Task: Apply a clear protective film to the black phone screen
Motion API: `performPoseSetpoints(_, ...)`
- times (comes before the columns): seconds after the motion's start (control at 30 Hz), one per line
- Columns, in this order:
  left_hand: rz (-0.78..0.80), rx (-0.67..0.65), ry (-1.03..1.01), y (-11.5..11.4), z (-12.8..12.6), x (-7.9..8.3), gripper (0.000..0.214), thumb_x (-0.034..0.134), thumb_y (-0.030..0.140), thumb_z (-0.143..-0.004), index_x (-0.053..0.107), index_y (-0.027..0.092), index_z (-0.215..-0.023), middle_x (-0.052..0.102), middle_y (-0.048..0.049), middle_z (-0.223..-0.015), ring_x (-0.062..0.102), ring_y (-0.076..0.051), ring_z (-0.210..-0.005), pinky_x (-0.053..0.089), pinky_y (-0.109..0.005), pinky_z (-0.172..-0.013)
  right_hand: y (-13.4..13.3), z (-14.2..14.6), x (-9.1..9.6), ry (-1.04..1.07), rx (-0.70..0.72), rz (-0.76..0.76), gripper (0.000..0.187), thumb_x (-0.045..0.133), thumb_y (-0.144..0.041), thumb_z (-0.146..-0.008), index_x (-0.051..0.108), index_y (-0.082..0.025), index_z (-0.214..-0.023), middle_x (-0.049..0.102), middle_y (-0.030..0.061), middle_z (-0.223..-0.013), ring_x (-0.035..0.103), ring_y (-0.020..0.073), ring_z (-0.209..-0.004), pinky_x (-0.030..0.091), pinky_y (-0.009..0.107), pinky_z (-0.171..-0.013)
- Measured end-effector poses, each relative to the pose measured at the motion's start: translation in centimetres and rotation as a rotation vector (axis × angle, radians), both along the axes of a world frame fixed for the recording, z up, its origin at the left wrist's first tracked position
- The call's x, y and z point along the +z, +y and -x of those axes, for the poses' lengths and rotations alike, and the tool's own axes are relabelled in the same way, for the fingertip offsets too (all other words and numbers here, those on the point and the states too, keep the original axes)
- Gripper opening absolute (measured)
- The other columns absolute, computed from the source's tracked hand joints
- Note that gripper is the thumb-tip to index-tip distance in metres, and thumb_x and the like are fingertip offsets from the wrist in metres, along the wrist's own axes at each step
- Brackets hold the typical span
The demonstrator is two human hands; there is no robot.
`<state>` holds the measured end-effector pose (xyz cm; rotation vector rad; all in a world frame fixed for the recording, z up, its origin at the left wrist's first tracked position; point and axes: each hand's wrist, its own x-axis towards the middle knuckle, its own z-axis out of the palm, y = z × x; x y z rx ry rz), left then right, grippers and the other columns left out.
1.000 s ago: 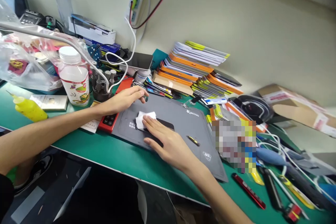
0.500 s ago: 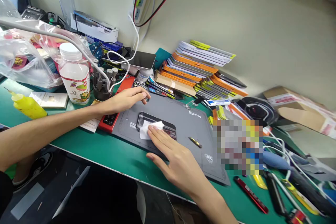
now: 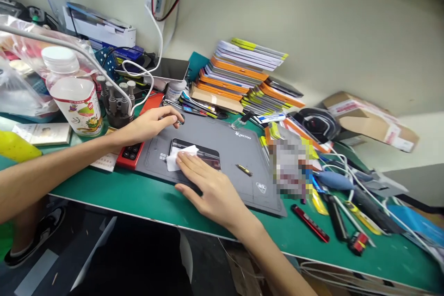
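1. Two hands are over the mat [image 3: 239,150], a grey sheet lying on the green table [image 3: 138,194].
2. I see the phone [image 3: 208,158] flat on the mat's near left part, glossy face up.
3. Its long axis runs left to right across my view, dipping a little toward the right and lying roughly along the mat's near edge. I cannot tell which end is its top.
4. The wipe [image 3: 173,159], a crumpled white scrap, covers the phone's left end and hangs slightly over onto the mat.
5. The right hand [image 3: 208,189] lies open and flat, its fingers [image 3: 189,164] stretched out side by side toward the left. Their tips press the wipe down on the phone, and the thumb is splayed toward the mat's near edge.
6. The left hand [image 3: 149,125] rests at the mat's far left corner, just beyond the phone and apart from it. Its fingers are curled with the tips bunched at a small dark thing [image 3: 181,121]; I cannot tell whether they pinch it.
7. A red keypad [image 3: 133,155] touches the mat's left edge, under the left wrist.
8. A bottle [image 3: 74,97] stands upright well left of the mat.
9. A small yellow tool [image 3: 243,170] lies on the mat right of the phone, clear of both hands.
10. Stacked boxes [image 3: 243,74] sit against the wall behind the mat.
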<state>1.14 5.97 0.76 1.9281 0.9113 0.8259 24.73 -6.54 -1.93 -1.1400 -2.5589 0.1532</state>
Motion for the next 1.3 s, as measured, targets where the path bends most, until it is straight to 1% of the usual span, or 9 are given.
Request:
performPoseSetpoints(0.13, 0.014, 0.008, 0.015, 0.4, 0.2, -0.3, 0.033, 0.051, 0.043, -0.102, 0.070, 0.021, -0.118, 0.076, -0.0052, -0.110, 0.066, -0.021, -0.106, 0.047, -0.037, -0.099, 0.8, 2.0, 0.2, -0.025, -0.014, -0.033, 0.058, 0.051, -0.045, -0.109, 0.056, -0.005, -0.151, 0.051, 0.0184, -0.159, 0.049, 0.0293, -0.150, 0.040, 0.046, -0.127)
performPoseSetpoints(0.3, 0.019, -0.003, -0.005, 0.5, 0.3, -0.6, 0.032, 0.052, 0.042, -0.102, 0.071, 0.021, -0.117, 0.076, -0.0046, -0.111, 0.067, -0.021, -0.111, 0.046, -0.037, -0.104, 1.3, 1.6, 0.4, -0.028, -0.063, -0.064, 0.051, 0.046, -0.042, -0.110, 0.064, -0.009, -0.145, 0.060, 0.0150, -0.151, 0.057, 0.0276, -0.143, 0.044, 0.045, -0.125)
performPoseSetpoints(0.5, 0.024, -0.007, -0.009, 0.5, 0.3, -0.6, 0.030, 0.053, 0.040, -0.102, 0.071, 0.021, -0.117, 0.076, -0.0051, -0.112, 0.068, -0.021, -0.110, 0.049, -0.036, -0.100, 3.1, 3.0, 1.3, -0.074, -0.083, -0.011, 0.050, 0.044, -0.041, -0.110, 0.066, -0.011, -0.143, 0.060, 0.0160, -0.151, 0.058, 0.0290, -0.142, 0.046, 0.048, -0.123)
performPoseSetpoints(0.7, 0.003, -0.011, 0.010, 0.4, 0.4, -0.7, 0.029, 0.052, 0.039, -0.103, 0.071, 0.021, -0.115, 0.076, -0.0039, -0.111, 0.068, -0.020, -0.108, 0.048, -0.035, -0.099, 1.6, 2.7, 0.7, -0.062, -0.086, -0.071, 0.051, 0.045, -0.038, -0.109, 0.063, -0.008, -0.145, 0.058, 0.0174, -0.152, 0.055, 0.0302, -0.145, 0.047, 0.048, -0.122)
performPoseSetpoints(0.87, 0.014, -0.021, 0.008, 0.2, 0.4, -0.6, 0.027, 0.052, 0.038, -0.103, 0.071, 0.021, -0.115, 0.075, -0.0035, -0.113, 0.068, -0.019, -0.109, 0.048, -0.033, -0.098, 3.0, 2.8, 0.9, -0.058, -0.102, -0.040, 0.046, 0.041, -0.034, -0.110, 0.069, -0.012, -0.139, 0.065, 0.0128, -0.146, 0.060, 0.0269, -0.140, 0.047, 0.045, -0.122)
performPoseSetpoints(1.0, 0.021, 0.001, 0.008, 0.0, 0.3, -0.2, 0.027, 0.052, 0.034, -0.102, 0.071, 0.020, -0.115, 0.076, -0.0041, -0.111, 0.068, -0.020, -0.107, 0.048, -0.034, -0.095, 2.1, 3.2, 0.4, -0.048, -0.081, -0.089, 0.047, 0.047, -0.032, -0.107, 0.065, -0.007, -0.144, 0.060, 0.0180, -0.150, 0.057, 0.0311, -0.143, 0.048, 0.049, -0.121)
performPoseSetpoints(1.07, 0.030, 0.007, 0.031, -0.2, 0.3, -0.1, 0.026, 0.052, 0.033, -0.101, 0.070, 0.020, -0.115, 0.076, -0.0040, -0.111, 0.068, -0.020, -0.106, 0.049, -0.034, -0.095, 0.6, 2.3, -0.4, -0.010, -0.064, -0.132, 0.048, 0.050, -0.029, -0.106, 0.060, -0.009, -0.149, 0.058, 0.0164, -0.153, 0.054, 0.0309, -0.145, 0.050, 0.049, -0.121)
performPoseSetpoints(1.13, 0.024, 0.007, 0.043, -0.4, 0.3, -0.1, 0.025, 0.052, 0.031, -0.101, 0.070, 0.021, -0.115, 0.076, -0.0035, -0.111, 0.069, -0.019, -0.105, 0.049, -0.034, -0.095, -0.9, 0.5, -1.3, 0.033, -0.082, -0.177, 0.050, 0.050, -0.022, -0.106, 0.054, -0.017, -0.155, 0.058, 0.0106, -0.154, 0.056, 0.0280, -0.143, 0.050, 0.048, -0.121)
performPoseSetpoints(1.3, -0.057, 0.026, 0.066, -0.5, 0.2, -0.2, 0.022, 0.053, 0.027, -0.099, 0.072, 0.020, -0.108, 0.078, -0.0038, -0.105, 0.072, -0.019, -0.102, 0.051, -0.033, -0.095, -2.9, -5.3, -2.5, 0.087, -0.218, -0.233, 0.062, 0.057, -0.020, -0.104, 0.040, -0.031, -0.163, 0.059, 0.0045, -0.153, 0.061, 0.0311, -0.139, 0.054, 0.055, -0.117)
